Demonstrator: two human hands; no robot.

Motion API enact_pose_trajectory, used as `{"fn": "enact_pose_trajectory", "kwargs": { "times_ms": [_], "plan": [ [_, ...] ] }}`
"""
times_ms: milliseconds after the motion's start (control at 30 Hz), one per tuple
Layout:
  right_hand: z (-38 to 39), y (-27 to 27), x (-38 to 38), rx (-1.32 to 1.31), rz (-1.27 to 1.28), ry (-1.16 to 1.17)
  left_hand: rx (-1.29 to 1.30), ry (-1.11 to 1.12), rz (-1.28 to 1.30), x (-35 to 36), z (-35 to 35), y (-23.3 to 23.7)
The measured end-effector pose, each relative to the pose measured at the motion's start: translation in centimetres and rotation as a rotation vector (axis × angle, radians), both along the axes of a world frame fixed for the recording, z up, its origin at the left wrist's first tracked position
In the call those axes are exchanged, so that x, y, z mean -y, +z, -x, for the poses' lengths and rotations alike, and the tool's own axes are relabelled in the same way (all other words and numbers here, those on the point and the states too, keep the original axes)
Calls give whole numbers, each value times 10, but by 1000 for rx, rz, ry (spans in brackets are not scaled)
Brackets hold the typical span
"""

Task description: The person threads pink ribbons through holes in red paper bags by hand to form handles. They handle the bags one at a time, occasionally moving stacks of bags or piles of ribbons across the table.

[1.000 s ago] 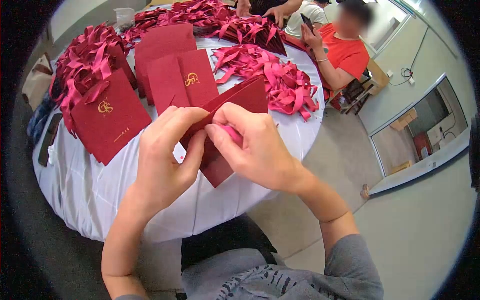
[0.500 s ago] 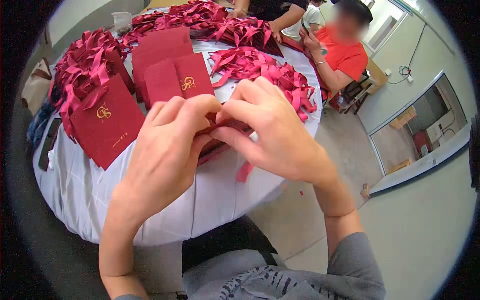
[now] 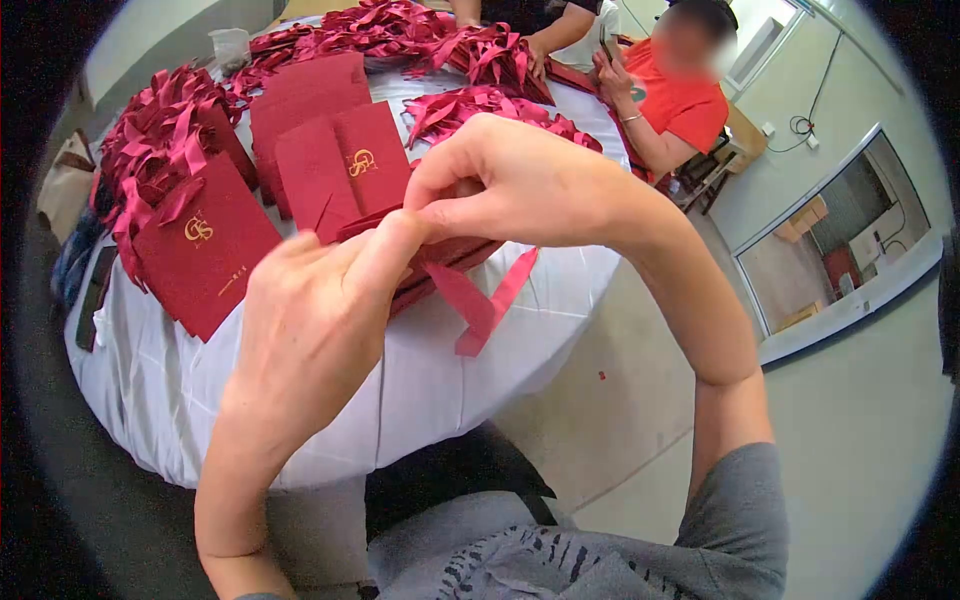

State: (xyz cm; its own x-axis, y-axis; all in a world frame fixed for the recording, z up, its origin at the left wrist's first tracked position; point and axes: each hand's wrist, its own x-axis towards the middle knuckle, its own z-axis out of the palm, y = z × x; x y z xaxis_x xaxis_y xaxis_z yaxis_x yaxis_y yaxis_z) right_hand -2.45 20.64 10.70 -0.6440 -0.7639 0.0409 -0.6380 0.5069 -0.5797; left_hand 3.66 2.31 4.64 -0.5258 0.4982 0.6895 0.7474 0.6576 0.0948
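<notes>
A dark red paper bag (image 3: 415, 288) is held in front of me above the near part of the table, mostly hidden behind my hands. My left hand (image 3: 325, 290) is closed round its left side, thumb along the upper edge. At that same edge my right hand (image 3: 510, 185) makes a pinch, its fingertips touching my left thumb; what lies between them is hidden. A pink-red ribbon (image 3: 480, 315) hangs in a bent loop below my right hand. Just behind are stacked red bags or sleeves with a gold logo (image 3: 365, 160).
Finished-looking red bags with ribbons (image 3: 205, 235) are piled at the left on the white tablecloth (image 3: 440, 380). Loose ribbons (image 3: 470, 105) lie behind my right hand. Across the table are a person in a red shirt (image 3: 680, 100) holding a phone and another person's arms (image 3: 560, 35).
My right hand has turned and its elbow swung outward, fingertips now meeting my left thumb. More of the hanging ribbon shows. The view has shifted slightly.
</notes>
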Motion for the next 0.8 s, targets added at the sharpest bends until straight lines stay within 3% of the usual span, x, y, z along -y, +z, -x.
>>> {"fn": "enact_pose_trajectory", "kwargs": {
  "times_ms": [200,267,400,500,633,800],
  "plan": [
    [-2,-9,1,-78,7,-49,223,-51,-235,-9,-6,-1],
    [-8,-11,1,44,101,-177,182,-46,-256,-10,-3,-7],
    [-7,-19,1,74,242,-221,91,-76,-359,-14,8,-15],
    [3,-10,-1,85,367,-237,135,-79,-204,-14,-1,-15],
    [10,-5,7,103,436,-178,47,-58,-310,-19,6,-20],
    [24,-3,23,0,606,-196,17,-80,-238,-19,4,-17]
  ]
}}
